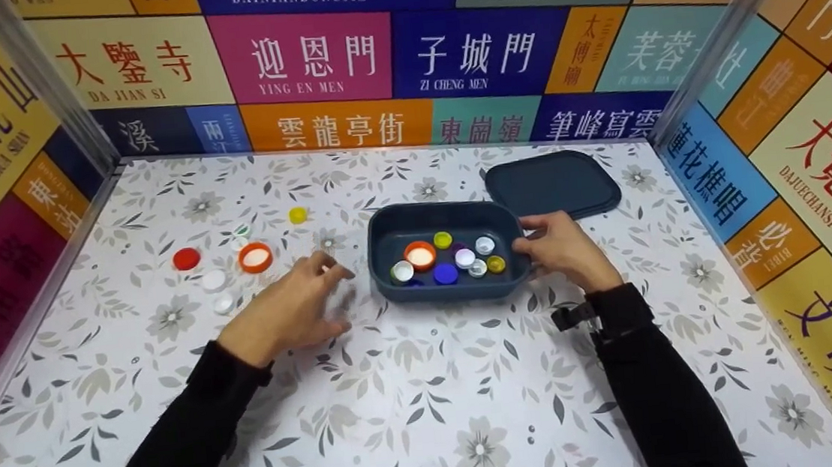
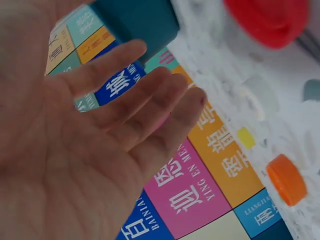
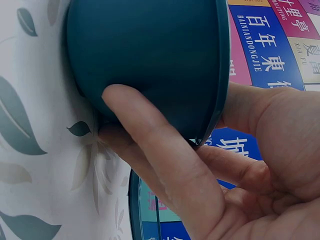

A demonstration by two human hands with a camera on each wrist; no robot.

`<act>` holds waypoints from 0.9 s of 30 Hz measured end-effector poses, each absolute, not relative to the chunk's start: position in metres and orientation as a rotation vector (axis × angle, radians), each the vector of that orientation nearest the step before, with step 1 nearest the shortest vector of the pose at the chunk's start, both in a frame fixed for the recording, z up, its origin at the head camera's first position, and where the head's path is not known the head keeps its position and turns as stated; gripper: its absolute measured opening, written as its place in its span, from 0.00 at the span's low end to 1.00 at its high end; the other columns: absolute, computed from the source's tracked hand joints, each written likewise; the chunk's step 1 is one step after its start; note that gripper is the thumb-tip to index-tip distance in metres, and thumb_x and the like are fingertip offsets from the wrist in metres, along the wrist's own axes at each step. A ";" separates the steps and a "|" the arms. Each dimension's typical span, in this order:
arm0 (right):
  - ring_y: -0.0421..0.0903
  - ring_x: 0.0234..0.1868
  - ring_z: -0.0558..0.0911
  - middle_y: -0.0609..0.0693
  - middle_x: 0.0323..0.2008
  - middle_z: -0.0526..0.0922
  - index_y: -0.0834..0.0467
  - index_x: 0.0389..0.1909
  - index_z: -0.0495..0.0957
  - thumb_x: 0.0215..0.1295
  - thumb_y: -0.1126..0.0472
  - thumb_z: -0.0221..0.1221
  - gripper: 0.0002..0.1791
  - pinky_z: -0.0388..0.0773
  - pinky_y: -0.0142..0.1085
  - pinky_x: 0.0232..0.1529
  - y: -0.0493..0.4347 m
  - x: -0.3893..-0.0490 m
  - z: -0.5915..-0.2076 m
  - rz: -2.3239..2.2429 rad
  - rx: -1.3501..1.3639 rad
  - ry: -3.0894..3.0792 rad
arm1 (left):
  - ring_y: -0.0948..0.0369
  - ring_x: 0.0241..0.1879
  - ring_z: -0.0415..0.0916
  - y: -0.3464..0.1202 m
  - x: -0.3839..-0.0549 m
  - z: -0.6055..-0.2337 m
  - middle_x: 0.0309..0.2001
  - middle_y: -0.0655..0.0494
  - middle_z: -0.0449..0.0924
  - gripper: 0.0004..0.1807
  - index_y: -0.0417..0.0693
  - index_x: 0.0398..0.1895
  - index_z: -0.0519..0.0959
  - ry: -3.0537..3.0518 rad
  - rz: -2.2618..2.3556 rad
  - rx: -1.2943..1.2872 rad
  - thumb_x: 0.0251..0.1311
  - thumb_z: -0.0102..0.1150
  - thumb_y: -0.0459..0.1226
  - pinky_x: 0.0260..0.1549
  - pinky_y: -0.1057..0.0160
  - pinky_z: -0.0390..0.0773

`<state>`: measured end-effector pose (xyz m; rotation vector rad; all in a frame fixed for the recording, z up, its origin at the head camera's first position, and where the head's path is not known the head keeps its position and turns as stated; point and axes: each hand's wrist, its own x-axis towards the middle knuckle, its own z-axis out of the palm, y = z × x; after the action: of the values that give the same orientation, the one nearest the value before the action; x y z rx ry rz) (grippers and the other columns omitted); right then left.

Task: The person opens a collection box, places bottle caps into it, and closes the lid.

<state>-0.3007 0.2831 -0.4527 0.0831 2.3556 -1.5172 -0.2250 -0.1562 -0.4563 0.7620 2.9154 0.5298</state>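
Observation:
A dark blue-grey plastic box [image 1: 451, 289] holds several bottle caps, among them an orange-rimmed cap [image 1: 420, 256], a blue cap [image 1: 446, 274] and a yellow cap [image 1: 443, 240]. At the box's right end, my right hand [image 1: 564, 250] grips the wall, with fingers [image 3: 165, 145] against its outside and the thumb at the rim. My left hand [image 1: 287, 309] is left of the box, holding nothing, its fingers loosely extended in the left wrist view. Left of it lie a red cap [image 1: 186, 259], an orange cap [image 1: 255, 257] and white caps [image 1: 214, 281]. Another yellow cap [image 1: 298, 215] sits farther back.
The matching dark lid [image 1: 555, 184] lies flat behind the box, to the right. A white floral cloth [image 1: 416, 406] covers the table. Colourful panels with Chinese lettering [image 1: 302, 55] wall in the back and both sides.

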 end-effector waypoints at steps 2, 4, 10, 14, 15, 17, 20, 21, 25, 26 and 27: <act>0.46 0.35 0.97 0.74 0.62 0.91 0.64 0.88 0.70 0.82 0.66 0.64 0.37 0.96 0.40 0.34 0.283 -0.301 -0.453 -1.522 0.082 2.355 | 0.42 0.67 0.82 -0.156 -0.222 -0.459 0.75 0.41 0.77 0.40 0.51 0.79 0.82 2.868 0.498 0.747 0.63 0.86 0.46 0.62 0.39 0.92; 0.45 0.35 0.97 0.72 0.61 0.92 0.64 0.88 0.69 0.82 0.66 0.64 0.37 0.96 0.39 0.34 0.283 -0.301 -0.453 -1.527 0.080 2.355 | 0.43 0.67 0.82 -0.155 -0.220 -0.461 0.75 0.43 0.77 0.41 0.54 0.80 0.81 2.836 0.465 0.730 0.63 0.86 0.47 0.63 0.39 0.91; 0.46 0.37 0.97 0.70 0.60 0.93 0.64 0.89 0.69 0.82 0.65 0.64 0.37 0.95 0.38 0.34 0.284 -0.300 -0.454 -1.535 0.072 2.354 | 0.46 0.62 0.82 -0.149 -0.218 -0.463 0.72 0.43 0.78 0.35 0.55 0.77 0.83 2.788 0.406 0.733 0.66 0.83 0.44 0.62 0.40 0.91; 0.46 0.35 0.97 0.71 0.60 0.93 0.64 0.88 0.69 0.82 0.66 0.64 0.37 0.95 0.38 0.33 0.284 -0.300 -0.453 -1.524 0.076 2.362 | 0.45 0.60 0.83 -0.148 -0.218 -0.464 0.68 0.41 0.80 0.27 0.52 0.68 0.87 2.787 0.414 0.781 0.65 0.81 0.36 0.61 0.41 0.92; 0.46 0.35 0.97 0.72 0.60 0.92 0.64 0.88 0.70 0.82 0.66 0.64 0.37 0.95 0.38 0.33 0.284 -0.301 -0.453 -1.520 0.078 2.364 | 0.46 0.59 0.83 -0.148 -0.218 -0.465 0.65 0.41 0.81 0.25 0.51 0.65 0.88 2.791 0.416 0.800 0.65 0.81 0.34 0.60 0.42 0.92; 0.46 0.35 0.97 0.73 0.61 0.92 0.64 0.88 0.70 0.82 0.66 0.63 0.37 0.95 0.38 0.34 0.283 -0.301 -0.453 -1.517 0.078 2.363 | 0.46 0.56 0.83 -0.147 -0.219 -0.466 0.61 0.41 0.82 0.21 0.50 0.59 0.89 2.796 0.424 0.825 0.65 0.80 0.31 0.59 0.43 0.92; 0.47 0.35 0.97 0.74 0.64 0.90 0.63 0.89 0.69 0.81 0.66 0.63 0.38 0.95 0.38 0.34 0.283 -0.301 -0.453 -1.514 0.078 2.359 | 0.47 0.53 0.83 -0.146 -0.220 -0.468 0.56 0.41 0.83 0.17 0.49 0.54 0.90 2.803 0.423 0.855 0.65 0.80 0.28 0.56 0.45 0.92; 0.47 0.35 0.97 0.74 0.65 0.90 0.63 0.89 0.69 0.81 0.66 0.63 0.38 0.95 0.38 0.33 0.283 -0.301 -0.453 -1.514 0.079 2.357 | 0.48 0.52 0.83 -0.146 -0.220 -0.468 0.55 0.41 0.83 0.16 0.48 0.53 0.90 2.803 0.420 0.858 0.65 0.80 0.28 0.56 0.45 0.92; 0.48 0.35 0.97 0.74 0.67 0.89 0.63 0.89 0.68 0.81 0.67 0.63 0.38 0.95 0.38 0.33 0.283 -0.301 -0.453 -1.517 0.079 2.351 | 0.48 0.51 0.83 -0.146 -0.221 -0.468 0.54 0.41 0.83 0.16 0.48 0.53 0.90 2.801 0.406 0.863 0.65 0.81 0.28 0.55 0.46 0.92; 0.47 0.35 0.97 0.74 0.66 0.89 0.63 0.89 0.68 0.81 0.67 0.63 0.38 0.95 0.38 0.33 0.283 -0.301 -0.453 -1.519 0.080 2.351 | 0.48 0.51 0.83 -0.146 -0.222 -0.468 0.54 0.41 0.83 0.16 0.48 0.53 0.90 2.802 0.402 0.868 0.65 0.81 0.28 0.55 0.46 0.92; 0.47 0.35 0.97 0.74 0.65 0.90 0.63 0.89 0.68 0.81 0.67 0.63 0.38 0.95 0.38 0.33 0.283 -0.301 -0.453 -1.521 0.080 2.350 | 0.48 0.51 0.83 -0.146 -0.222 -0.468 0.54 0.41 0.83 0.15 0.47 0.52 0.90 2.802 0.398 0.871 0.65 0.82 0.29 0.54 0.45 0.92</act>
<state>-0.3007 0.2832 -0.4533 0.0798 2.3501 -1.5208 -0.2216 -0.1456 -0.4679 0.8711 2.8018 0.3984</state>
